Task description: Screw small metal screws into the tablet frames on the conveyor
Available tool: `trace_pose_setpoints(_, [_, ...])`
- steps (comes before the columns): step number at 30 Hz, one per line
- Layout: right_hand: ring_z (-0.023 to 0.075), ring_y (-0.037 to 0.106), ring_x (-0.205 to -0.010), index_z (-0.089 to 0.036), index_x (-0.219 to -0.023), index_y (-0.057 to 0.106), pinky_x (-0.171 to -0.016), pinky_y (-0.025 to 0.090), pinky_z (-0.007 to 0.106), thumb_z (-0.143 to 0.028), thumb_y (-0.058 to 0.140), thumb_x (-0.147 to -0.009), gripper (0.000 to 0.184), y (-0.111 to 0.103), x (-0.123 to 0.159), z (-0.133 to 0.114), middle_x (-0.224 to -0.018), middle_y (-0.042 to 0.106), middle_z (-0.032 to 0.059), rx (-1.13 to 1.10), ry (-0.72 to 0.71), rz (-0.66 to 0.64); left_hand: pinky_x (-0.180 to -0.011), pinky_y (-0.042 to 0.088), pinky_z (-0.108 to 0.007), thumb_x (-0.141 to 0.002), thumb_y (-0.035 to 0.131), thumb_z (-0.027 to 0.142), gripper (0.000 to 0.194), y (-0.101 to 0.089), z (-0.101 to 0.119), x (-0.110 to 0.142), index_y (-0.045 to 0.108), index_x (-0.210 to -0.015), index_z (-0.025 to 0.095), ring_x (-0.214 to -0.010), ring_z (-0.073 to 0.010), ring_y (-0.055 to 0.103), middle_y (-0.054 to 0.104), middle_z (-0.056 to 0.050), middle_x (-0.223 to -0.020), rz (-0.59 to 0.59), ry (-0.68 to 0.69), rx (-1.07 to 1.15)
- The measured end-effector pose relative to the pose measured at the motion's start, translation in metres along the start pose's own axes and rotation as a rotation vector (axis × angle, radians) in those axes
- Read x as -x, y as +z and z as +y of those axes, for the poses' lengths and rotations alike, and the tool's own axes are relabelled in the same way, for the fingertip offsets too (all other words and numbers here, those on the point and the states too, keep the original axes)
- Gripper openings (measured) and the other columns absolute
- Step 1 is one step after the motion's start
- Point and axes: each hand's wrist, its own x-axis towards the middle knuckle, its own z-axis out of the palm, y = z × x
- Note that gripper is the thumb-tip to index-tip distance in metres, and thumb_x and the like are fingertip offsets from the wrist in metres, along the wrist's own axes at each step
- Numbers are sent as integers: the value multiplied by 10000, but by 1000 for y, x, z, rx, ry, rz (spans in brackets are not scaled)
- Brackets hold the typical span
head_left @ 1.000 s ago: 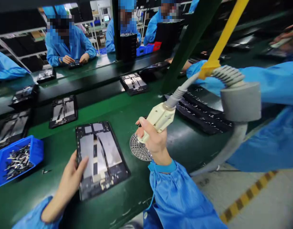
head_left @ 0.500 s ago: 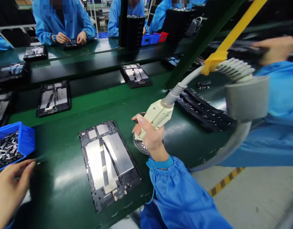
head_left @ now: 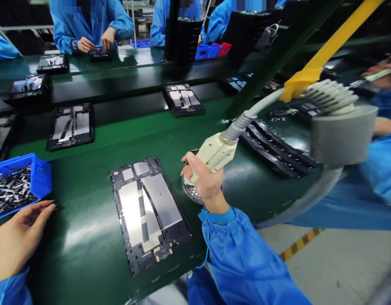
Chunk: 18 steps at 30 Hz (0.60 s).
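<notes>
The right hand [head_left: 204, 183] is closed around the cream handle of a hanging tool [head_left: 214, 153], with the thumb lying along the side of the handle. A grey hose [head_left: 246, 119] leaves the top of this tool and goes up and to the right of the hand, toward a yellow strap [head_left: 322, 55] and a grey round housing [head_left: 343, 133]. Directly under the right hand, partly hidden by it, a round metal grille [head_left: 191, 192] is set in the green table [head_left: 87, 237]. Just to the left of the right hand, between both hands, an opened tablet back [head_left: 149, 212] lies flat on the table, with its shiny metal plates facing up; no hand is touching it. The left hand [head_left: 19, 239] is open, the fingers spread loosely, and it holds nothing; its fingertips reach near the edge of a blue bin [head_left: 39, 178] full of small dark metal parts, and I cannot tell if they touch the few loose parts beside it. Beyond the hands, more opened tablets [head_left: 71, 126] lie on the dark belt. Past the right hand there is a row of black trays [head_left: 275, 148]. On the far side of the line, other persons in blue coats [head_left: 96, 21] work with their own hands on small devices.
</notes>
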Motion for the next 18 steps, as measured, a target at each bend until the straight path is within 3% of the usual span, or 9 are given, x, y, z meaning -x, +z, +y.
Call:
trace_pose_setpoints(3, [127, 475, -375, -217, -692, 594, -383, 456, 275, -499, 821, -694, 361, 2, 1, 3, -457, 489, -67, 44, -40, -56, -666, 407, -300, -904, 528, 734, 372, -2, -4, 1, 639, -1004, 394, -724, -204, 601, 620, 102, -786, 35, 3, -56])
trace_pose_setpoints(7, [128, 444, -359, -220, -710, 621, -391, 429, 281, -494, 820, -705, 338, -1, -1, -1, -438, 474, -73, 45, -81, -42, -701, 417, -299, -830, 492, 760, 476, -5, 9, 4, 661, -965, 336, -746, -204, 602, 642, 69, -836, 34, 21, -102])
trace_pose_setpoints(12, [130, 413, -393, -222, -732, 692, -451, 399, 296, -542, 814, -736, 343, -8, 18, -33, -444, 423, -58, -20, -124, -69, -882, 475, -347, -745, 422, 833, 727, 1, 27, 5, 746, -877, 196, -688, -135, 539, 572, 49, -697, 48, -27, -83])
trace_pose_setpoints(15, [129, 385, -379, -232, -793, 746, -439, 372, 296, -573, 825, -751, 353, -6, 44, -53, -454, 414, -53, -31, -76, -288, -945, 460, -389, -759, 451, 851, 806, 6, 30, 7, 768, -856, 117, -677, -88, 524, 516, 66, -677, 70, -9, -14])
trace_pose_setpoints(18, [136, 394, -359, -252, -872, 770, -418, 380, 289, -595, 797, -815, 349, -6, 69, -60, -457, 438, -46, -5, 86, -629, -972, 393, -425, -765, 424, 858, 901, 10, 31, 12, 765, -869, 31, -752, -93, 564, 502, 61, -709, 68, 115, 115])
